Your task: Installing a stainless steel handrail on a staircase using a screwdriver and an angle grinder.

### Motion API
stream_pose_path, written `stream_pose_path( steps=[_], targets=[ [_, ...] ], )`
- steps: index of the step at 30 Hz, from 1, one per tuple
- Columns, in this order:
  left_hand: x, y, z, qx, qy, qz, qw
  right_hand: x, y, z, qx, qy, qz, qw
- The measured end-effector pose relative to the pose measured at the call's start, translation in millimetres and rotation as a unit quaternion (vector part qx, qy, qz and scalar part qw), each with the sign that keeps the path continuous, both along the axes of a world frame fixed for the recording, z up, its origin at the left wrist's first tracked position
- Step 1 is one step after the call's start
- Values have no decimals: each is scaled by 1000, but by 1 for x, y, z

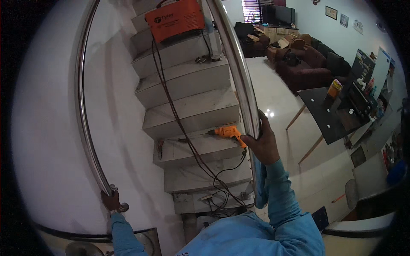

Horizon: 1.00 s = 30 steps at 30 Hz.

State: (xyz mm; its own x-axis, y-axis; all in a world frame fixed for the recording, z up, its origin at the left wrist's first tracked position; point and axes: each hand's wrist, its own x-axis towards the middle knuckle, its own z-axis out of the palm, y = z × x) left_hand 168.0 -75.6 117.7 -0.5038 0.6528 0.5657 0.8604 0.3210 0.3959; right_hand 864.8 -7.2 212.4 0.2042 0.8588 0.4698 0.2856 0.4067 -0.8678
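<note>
My left hand [110, 200] is closed round the lower end of a shiny metal handrail [81, 89] that runs up the white wall. Over on the other side of the stairs, my right hand [265, 144] wraps a thicker polished metal handrail [236, 55], thumb on the near side. An orange power drill [228, 132] lies on a step just left of that hand, its black cord trailing down. Pliers [160, 149] rest at the left end of the same step. A long thin rod [188, 138] lies between them.
Grey stairs [190, 102] climb ahead, with an orange welding machine [177, 20] on an upper step. Its dark cables [175, 111] run down the steps to a tangle at the bottom. To the right stand a black table [318, 109] and a dark red sofa [301, 70].
</note>
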Motion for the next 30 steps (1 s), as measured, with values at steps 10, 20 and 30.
stream_pose_path(
  steps=[10, 20, 30],
  targets=[
    [-5, -16, 11, 27, -30, 46, 998, -2, -8, 17, -9, 7, 26, 1000],
    [-44, -29, -5, 62, 93, 62, 992, -17, -31, 26, -27, -18, 12, 999],
    [-23, -51, 14, 14, 14, 52, 998, -25, -46, 30, -33, 28, 25, 999]
  ],
)
